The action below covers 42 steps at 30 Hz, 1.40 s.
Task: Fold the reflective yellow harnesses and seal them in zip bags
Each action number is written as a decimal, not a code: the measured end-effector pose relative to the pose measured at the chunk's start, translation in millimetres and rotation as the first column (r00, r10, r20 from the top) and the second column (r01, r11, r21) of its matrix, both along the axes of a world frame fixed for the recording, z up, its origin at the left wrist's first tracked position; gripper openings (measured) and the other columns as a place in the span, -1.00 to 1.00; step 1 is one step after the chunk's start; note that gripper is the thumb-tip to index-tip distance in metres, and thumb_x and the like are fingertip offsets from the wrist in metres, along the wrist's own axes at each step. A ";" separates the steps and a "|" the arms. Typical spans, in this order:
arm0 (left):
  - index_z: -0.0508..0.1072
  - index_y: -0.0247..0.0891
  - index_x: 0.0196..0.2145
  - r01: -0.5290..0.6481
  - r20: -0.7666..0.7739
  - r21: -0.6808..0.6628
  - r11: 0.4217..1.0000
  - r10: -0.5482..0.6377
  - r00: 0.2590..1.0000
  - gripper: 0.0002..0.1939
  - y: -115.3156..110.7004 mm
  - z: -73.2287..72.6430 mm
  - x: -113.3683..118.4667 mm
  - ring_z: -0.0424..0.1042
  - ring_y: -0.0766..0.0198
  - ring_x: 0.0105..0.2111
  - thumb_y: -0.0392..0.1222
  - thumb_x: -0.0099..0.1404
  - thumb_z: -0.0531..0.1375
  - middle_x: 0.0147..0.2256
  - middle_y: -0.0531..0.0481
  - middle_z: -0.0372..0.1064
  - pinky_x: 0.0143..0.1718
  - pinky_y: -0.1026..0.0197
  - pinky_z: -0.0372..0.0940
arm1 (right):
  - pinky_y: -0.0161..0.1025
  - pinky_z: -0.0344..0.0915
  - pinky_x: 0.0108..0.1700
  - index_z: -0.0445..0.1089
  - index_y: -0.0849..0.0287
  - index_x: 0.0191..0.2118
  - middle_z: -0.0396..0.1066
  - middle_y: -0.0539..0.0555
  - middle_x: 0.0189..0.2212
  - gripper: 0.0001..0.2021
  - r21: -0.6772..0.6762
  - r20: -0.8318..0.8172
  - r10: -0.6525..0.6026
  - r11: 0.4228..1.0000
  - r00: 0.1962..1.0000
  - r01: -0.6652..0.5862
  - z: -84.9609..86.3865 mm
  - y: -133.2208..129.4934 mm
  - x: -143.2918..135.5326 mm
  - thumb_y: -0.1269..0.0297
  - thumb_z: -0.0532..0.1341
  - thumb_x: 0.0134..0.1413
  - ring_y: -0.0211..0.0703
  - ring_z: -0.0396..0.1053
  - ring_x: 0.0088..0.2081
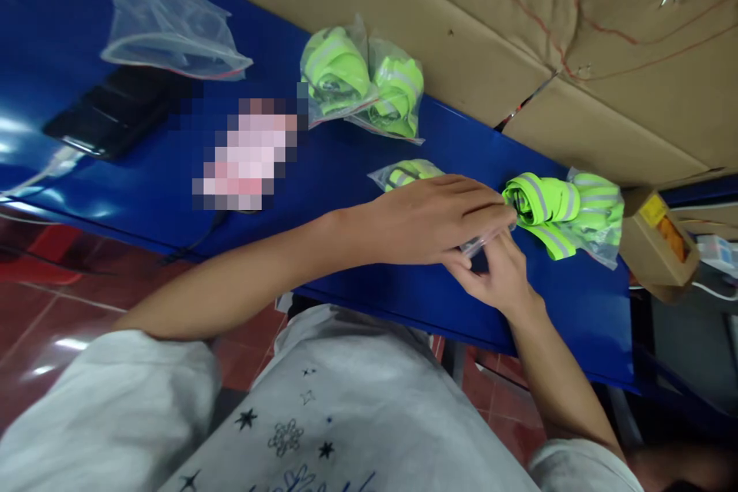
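Observation:
My left hand [430, 217] reaches across from the left, back upward, with its fingers bent over my right hand [504, 273]. Between the two hands shows the edge of a clear plastic bag [480, 241]; most of it is hidden under my left fingers. Both hands appear closed on it. Just beyond my fingertips lies a rolled neon-green reflective strap [545, 198], its loose end hanging toward me. A bagged green strap [596, 207] touches it on the right. Behind my left hand, another bagged green strap [407, 171] is partly covered.
Two bagged green straps [337, 69] lie at the blue table's [461, 134] back edge. Farther left are an empty clear zip bag [173, 31], a black device [112, 115] with a cable, and a blurred-out patch. A cardboard box [657, 238] stands at the right end.

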State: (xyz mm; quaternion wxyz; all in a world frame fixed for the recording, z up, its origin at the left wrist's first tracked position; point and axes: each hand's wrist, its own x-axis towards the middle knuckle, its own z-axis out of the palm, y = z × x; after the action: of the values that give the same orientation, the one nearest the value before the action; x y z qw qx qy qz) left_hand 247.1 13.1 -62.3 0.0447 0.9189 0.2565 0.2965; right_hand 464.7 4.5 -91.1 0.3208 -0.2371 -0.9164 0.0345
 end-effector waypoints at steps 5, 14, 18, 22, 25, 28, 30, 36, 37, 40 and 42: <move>0.40 -0.18 0.26 0.143 0.302 -0.259 0.955 -0.060 0.951 -0.53 10.9 5.9 -16.1 0.42 0.11 0.24 -0.37 0.43 0.17 0.22 -0.18 0.43 0.31 0.03 0.24 | 0.13 0.47 0.16 0.31 0.00 0.33 0.47 0.17 0.13 -0.33 0.210 -0.194 -0.091 0.969 0.977 0.132 7.6 -1.9 8.8 0.34 0.43 0.11 0.15 0.50 0.11; 0.50 -0.22 0.17 0.615 0.718 -0.688 0.386 0.242 0.653 -0.38 18.2 -0.7 -14.8 0.53 0.06 0.08 -0.09 0.20 0.49 0.06 -0.17 0.56 0.13 0.08 0.37 | -0.23 0.46 -0.23 0.54 0.04 -0.11 0.54 0.05 -0.24 -0.74 -0.608 -0.451 -0.386 0.793 0.805 0.040 3.3 13.0 13.5 0.01 0.38 0.22 -0.17 0.49 -0.28; 0.52 -0.23 0.12 0.702 0.627 -0.703 0.114 0.566 0.536 -0.29 19.5 -29.1 -4.4 0.59 0.14 -0.07 -0.06 0.04 0.57 0.02 -0.17 0.57 0.02 0.12 0.42 | -0.25 0.42 -0.32 0.54 -0.01 -0.07 0.52 0.01 -0.29 -0.72 -0.792 -0.460 -0.415 0.591 0.784 -0.152 -6.0 20.6 13.1 -0.04 0.33 0.26 -0.23 0.44 -0.37; 0.62 -0.30 -0.01 0.715 0.560 -0.699 -0.010 0.614 0.556 -0.42 18.4 -40.7 0.3 0.59 0.20 -0.20 0.09 0.11 0.53 -0.09 -0.17 0.62 -0.07 0.16 0.43 | -0.27 0.37 -0.32 0.54 0.05 -0.21 0.46 -0.04 -0.42 -0.77 -0.873 -0.364 -0.468 0.472 0.805 -0.120 -9.0 29.6 21.1 0.00 0.36 0.25 -0.26 0.39 -0.42; 0.66 -0.31 -0.09 0.645 0.492 -0.763 -0.053 0.600 0.631 -0.45 18.9 -41.9 -2.0 0.59 0.20 -0.20 0.17 0.12 0.50 -0.12 -0.16 0.63 -0.07 0.18 0.42 | -0.29 0.33 -0.34 0.51 0.09 -0.35 0.46 -0.06 -0.48 -0.78 -0.892 -0.339 -0.477 0.438 0.811 -0.115 -10.9 31.9 27.2 0.08 0.41 0.21 -0.27 0.38 -0.44; 0.68 -0.28 -0.10 0.575 0.417 -0.814 -0.086 0.603 0.680 -0.42 19.1 -42.4 -5.3 0.60 0.17 -0.17 0.24 0.11 0.48 -0.09 -0.15 0.64 -0.07 0.19 0.42 | -0.30 0.30 -0.40 0.52 0.10 -0.37 0.47 -0.06 -0.51 -0.76 -0.900 -0.349 -0.507 0.414 0.788 -0.133 -15.4 29.9 30.1 0.06 0.43 0.17 -0.29 0.37 -0.49; 0.68 -0.25 -0.09 0.561 0.411 -0.825 -0.073 0.604 0.683 -0.41 17.9 -41.7 -5.8 0.60 0.15 -0.15 0.29 0.14 0.44 -0.07 -0.14 0.63 -0.05 0.18 0.43 | -0.30 0.29 -0.42 0.55 0.08 -0.31 0.49 -0.06 -0.49 -0.78 -0.898 -0.364 -0.521 0.416 0.772 -0.142 -17.5 28.1 30.8 0.05 0.43 0.17 -0.30 0.37 -0.50; 0.65 -0.22 -0.02 0.599 0.486 -0.800 0.038 0.627 0.609 -0.42 12.0 -37.5 3.5 0.60 0.07 -0.03 0.32 0.29 0.32 -0.04 -0.11 0.63 0.06 0.12 0.44 | -0.33 0.30 -0.41 0.57 0.06 -0.27 0.51 -0.05 -0.46 -0.78 -0.892 -0.371 -0.591 0.442 0.716 -0.096 -13.4 28.9 31.6 0.04 0.44 0.14 -0.31 0.38 -0.46; 0.63 -0.21 0.01 0.608 0.506 -0.790 0.070 0.634 0.584 -0.44 11.3 -37.5 5.3 0.59 0.07 0.00 0.30 0.31 0.31 -0.01 -0.11 0.62 0.09 0.12 0.44 | -0.33 0.30 -0.40 0.57 0.07 -0.27 0.50 -0.05 -0.46 -0.78 -0.888 -0.371 -0.594 0.452 0.714 -0.085 -12.6 29.3 31.3 0.04 0.45 0.14 -0.31 0.38 -0.45; 0.61 -0.23 0.06 0.627 0.555 -0.768 0.130 0.624 0.550 -0.43 9.9 -38.5 8.5 0.56 0.04 0.09 0.29 0.37 0.25 0.04 -0.12 0.60 0.16 0.10 0.41 | -0.32 0.32 -0.37 0.55 0.09 -0.29 0.49 -0.05 -0.47 -0.75 -0.872 -0.376 -0.580 0.486 0.723 -0.063 -11.1 29.0 30.1 0.02 0.45 0.12 -0.30 0.38 -0.45; 0.60 -0.25 0.06 0.613 0.546 -0.779 0.135 0.626 0.557 -0.39 9.4 -38.8 8.9 0.54 0.00 0.12 0.33 0.36 0.24 0.05 -0.14 0.59 0.18 0.07 0.41 | -0.32 0.33 -0.36 0.53 0.10 -0.31 0.47 -0.06 -0.49 -0.73 -0.863 -0.377 -0.575 0.503 0.726 -0.050 -10.2 27.5 29.4 0.01 0.45 0.11 -0.30 0.37 -0.45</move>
State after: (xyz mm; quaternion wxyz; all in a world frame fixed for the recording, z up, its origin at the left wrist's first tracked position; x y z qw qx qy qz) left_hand 256.0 22.5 -101.0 0.7496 0.3701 0.3299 0.4385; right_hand 494.1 32.0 -101.3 0.4550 -0.4798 -0.5721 0.4853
